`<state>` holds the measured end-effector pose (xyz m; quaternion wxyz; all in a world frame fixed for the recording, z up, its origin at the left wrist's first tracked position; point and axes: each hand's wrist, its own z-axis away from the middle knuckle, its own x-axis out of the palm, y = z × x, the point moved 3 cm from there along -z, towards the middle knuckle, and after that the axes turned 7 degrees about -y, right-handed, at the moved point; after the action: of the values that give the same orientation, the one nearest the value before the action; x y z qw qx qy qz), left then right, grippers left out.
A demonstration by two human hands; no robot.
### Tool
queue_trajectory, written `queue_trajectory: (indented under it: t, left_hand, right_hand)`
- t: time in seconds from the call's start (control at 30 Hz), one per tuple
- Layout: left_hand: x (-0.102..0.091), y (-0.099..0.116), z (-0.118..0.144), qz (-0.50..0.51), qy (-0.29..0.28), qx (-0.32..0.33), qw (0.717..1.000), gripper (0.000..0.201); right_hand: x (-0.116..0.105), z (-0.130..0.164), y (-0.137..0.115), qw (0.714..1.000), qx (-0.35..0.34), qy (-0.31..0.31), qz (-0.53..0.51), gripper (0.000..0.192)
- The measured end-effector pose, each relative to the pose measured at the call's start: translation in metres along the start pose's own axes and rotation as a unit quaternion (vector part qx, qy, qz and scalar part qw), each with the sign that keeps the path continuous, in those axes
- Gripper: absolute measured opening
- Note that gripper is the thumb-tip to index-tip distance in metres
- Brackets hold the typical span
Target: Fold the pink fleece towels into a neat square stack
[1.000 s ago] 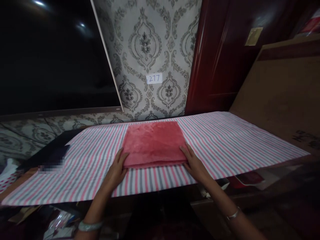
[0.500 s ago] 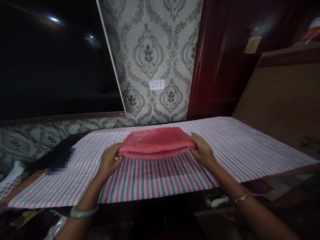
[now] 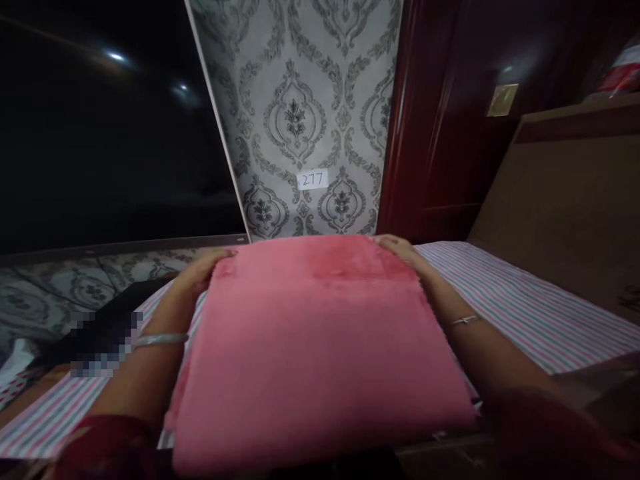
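A pink plush cloth, towel-like point(image 3: 320, 353), spreads wide in front of me, its lower edge hanging at the table's front side. My left hand point(image 3: 206, 264) is closed on its far left corner, the thumb on top. At the far right corner my right hand point(image 3: 400, 251) grips the cloth the same way; the fingers of both hands are partly hidden by it. A darker red patch of pile shows near the upper right. Beneath the cloth lies a striped tablecloth point(image 3: 500, 300), mostly covered in the middle.
A large dark television point(image 3: 110, 133) stands at the left. A cardboard box point(image 3: 570, 193) is at the right, by a dark red door point(image 3: 440, 133). Behind the table, a paper label reading 277 point(image 3: 313, 179) is on the patterned wall. A blurred dark item point(image 3: 105, 340) lies at left.
The folded pink cloth has opened out into a broad sheet, its near part now falling toward me. Both hands have risen slightly and moved a little apart, still holding it.
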<state>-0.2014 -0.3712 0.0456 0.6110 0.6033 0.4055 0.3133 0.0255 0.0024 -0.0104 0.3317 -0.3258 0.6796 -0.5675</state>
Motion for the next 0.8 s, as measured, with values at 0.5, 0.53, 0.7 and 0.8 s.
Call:
queue_trajectory:
  t: [0.5,0.53,0.7,0.8]
  left_hand:
    - [0.027,-0.151,-0.037,0.07,-0.07,-0.133,0.986,0.04]
    - [0.028,-0.153,-0.037,0.05,-0.051,-0.113,0.991,0.04]
    - [0.028,-0.164,-0.034,0.051,-0.03,-0.098,0.993,0.042]
    - [0.027,-0.164,-0.032,0.061,-0.016,-0.105,0.992,0.04]
  right_hand:
    - [0.031,-0.012,0.135,0.991,0.125,-0.049,0.009,0.079]
    - [0.031,-0.012,0.138,0.992,0.115,-0.041,0.034,0.083]
    - [0.028,-0.009,0.152,0.993,0.096,-0.029,0.057,0.087]
    - [0.026,-0.005,0.15,0.995,0.086,-0.036,0.027,0.083]
